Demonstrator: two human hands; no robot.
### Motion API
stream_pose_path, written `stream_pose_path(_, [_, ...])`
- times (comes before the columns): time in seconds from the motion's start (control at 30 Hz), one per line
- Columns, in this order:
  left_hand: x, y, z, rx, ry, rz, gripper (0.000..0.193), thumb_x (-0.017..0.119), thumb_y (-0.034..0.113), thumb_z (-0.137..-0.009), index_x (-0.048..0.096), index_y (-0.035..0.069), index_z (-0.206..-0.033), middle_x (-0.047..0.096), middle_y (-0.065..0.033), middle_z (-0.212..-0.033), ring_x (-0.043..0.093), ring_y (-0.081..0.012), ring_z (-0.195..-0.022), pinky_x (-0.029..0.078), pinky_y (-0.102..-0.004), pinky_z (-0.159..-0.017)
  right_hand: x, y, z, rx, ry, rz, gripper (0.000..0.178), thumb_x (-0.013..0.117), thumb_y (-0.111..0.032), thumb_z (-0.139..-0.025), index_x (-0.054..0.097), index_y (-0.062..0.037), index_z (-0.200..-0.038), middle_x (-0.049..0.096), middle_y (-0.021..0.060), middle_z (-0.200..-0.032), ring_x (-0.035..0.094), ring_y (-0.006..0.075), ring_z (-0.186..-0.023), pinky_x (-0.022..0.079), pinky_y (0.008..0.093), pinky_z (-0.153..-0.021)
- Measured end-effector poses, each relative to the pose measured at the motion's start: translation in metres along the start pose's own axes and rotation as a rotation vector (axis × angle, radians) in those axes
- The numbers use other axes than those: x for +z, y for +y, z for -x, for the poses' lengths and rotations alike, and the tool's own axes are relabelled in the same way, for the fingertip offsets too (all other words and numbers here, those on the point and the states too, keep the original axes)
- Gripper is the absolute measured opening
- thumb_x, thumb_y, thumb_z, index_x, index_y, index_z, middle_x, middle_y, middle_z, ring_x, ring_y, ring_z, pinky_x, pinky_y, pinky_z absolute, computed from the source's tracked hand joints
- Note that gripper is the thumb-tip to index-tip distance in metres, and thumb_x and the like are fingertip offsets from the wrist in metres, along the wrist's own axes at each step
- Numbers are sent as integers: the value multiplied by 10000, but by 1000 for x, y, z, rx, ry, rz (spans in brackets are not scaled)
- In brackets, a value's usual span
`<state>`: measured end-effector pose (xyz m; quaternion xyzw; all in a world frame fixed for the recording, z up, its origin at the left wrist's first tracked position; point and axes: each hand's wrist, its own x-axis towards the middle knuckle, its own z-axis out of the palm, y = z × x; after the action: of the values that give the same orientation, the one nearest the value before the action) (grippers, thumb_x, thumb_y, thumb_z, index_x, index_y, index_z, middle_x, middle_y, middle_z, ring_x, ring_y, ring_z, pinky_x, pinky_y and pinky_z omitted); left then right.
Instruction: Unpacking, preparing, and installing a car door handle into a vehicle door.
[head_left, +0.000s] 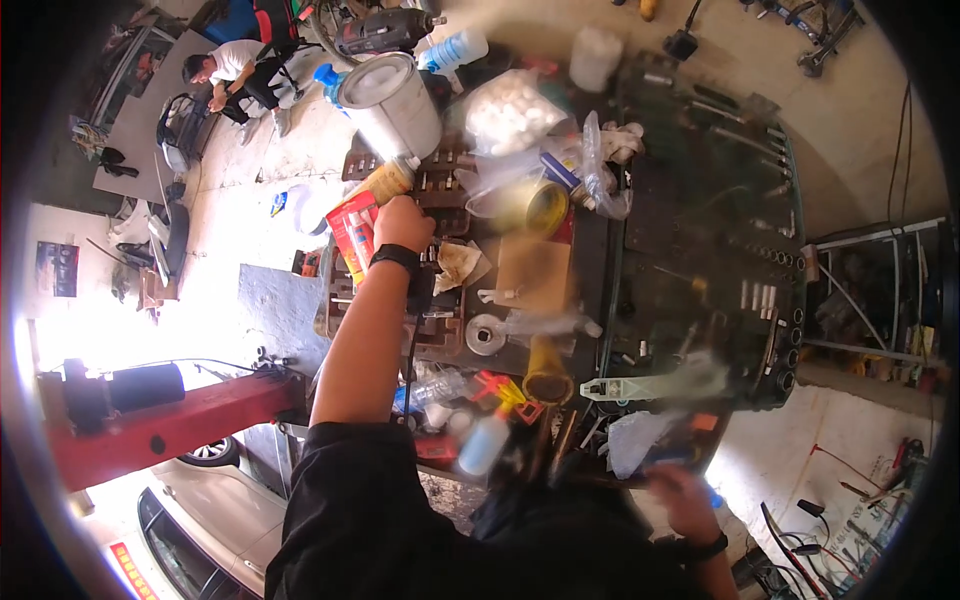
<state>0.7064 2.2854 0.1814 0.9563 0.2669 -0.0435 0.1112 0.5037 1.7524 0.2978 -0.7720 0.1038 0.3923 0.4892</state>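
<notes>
My left hand [402,225], a dark band on its wrist, reaches over a brown compartmented tray [440,190] of small metal parts. Its fingers are curled closed, and what they hold, if anything, is hidden. Against its left side lies a red and yellow package [352,240] with tubes pictured or packed on it. A yellowish can [388,182] lies just beyond the knuckles. At the lower right, my right hand [685,500] is smeared by motion beside the bench's near edge, close to a small blue thing. Its fingers cannot be made out.
An open dark tool case [700,230] with sockets and wrenches fills the bench's right. A large metal can [390,105] and a bag of white balls [515,110] stand at the back. A spray bottle [485,443] lies near me. Someone sits [240,75] at far left.
</notes>
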Motion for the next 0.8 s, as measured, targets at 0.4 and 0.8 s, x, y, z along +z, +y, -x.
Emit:
stream_pose_path(0.4, [7,25,-9,-23,232,145,181,647,221,-848,702,58,-907,719,-184,-913,683,-374,-913,528,-482,-826,-10,5,-5,7,-4,-65,206,632,-80,-933,683,28,-1101,661,46,-827,596,94,-747,485,247,-694])
stream_pose_path(0.8, [8,40,-41,-162,69,-123,250,538,188,-913,713,28,-994,720,-217,-1053,701,-381,-1003,566,-469,-862,-10,4,-10,7,-17,-86,212,636,-78,-933,684,28,-1111,679,67,-878,623,118,-787,494,256,-721])
